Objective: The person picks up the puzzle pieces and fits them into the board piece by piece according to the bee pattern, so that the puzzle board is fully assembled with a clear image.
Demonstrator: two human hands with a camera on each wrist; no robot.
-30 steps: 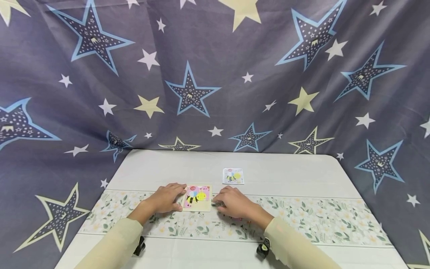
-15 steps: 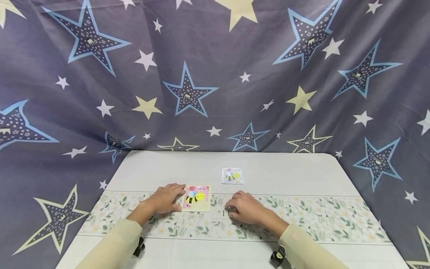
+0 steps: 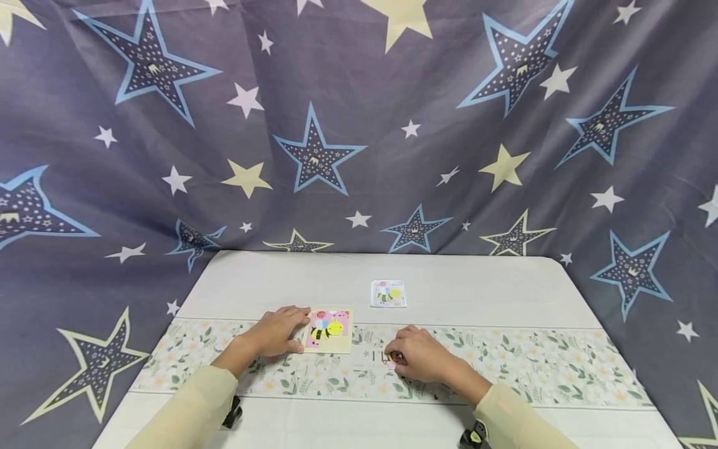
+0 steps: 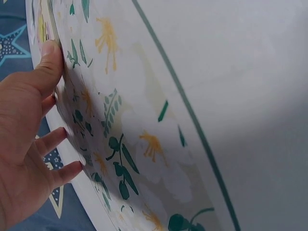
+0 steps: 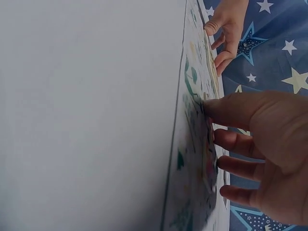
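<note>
A square picture board with a yellow-and-black bee on pink lies on the floral band of the table. My left hand rests along its left edge, thumb near the lower corner and index finger near the upper one. In the left wrist view the other fingers of that hand are spread and fairly straight. To the right of the board, my right hand is low over the table. A small pink, yellow and dark piece shows at its fingertips; I cannot tell whether they pinch it.
A white card with a similar bee picture lies farther back on the white table. Behind the table hangs a dark curtain printed with stars.
My right hand has moved away from the board's right side, rightward and slightly nearer me, to the small piece. The left hand and the board have stayed in place.
</note>
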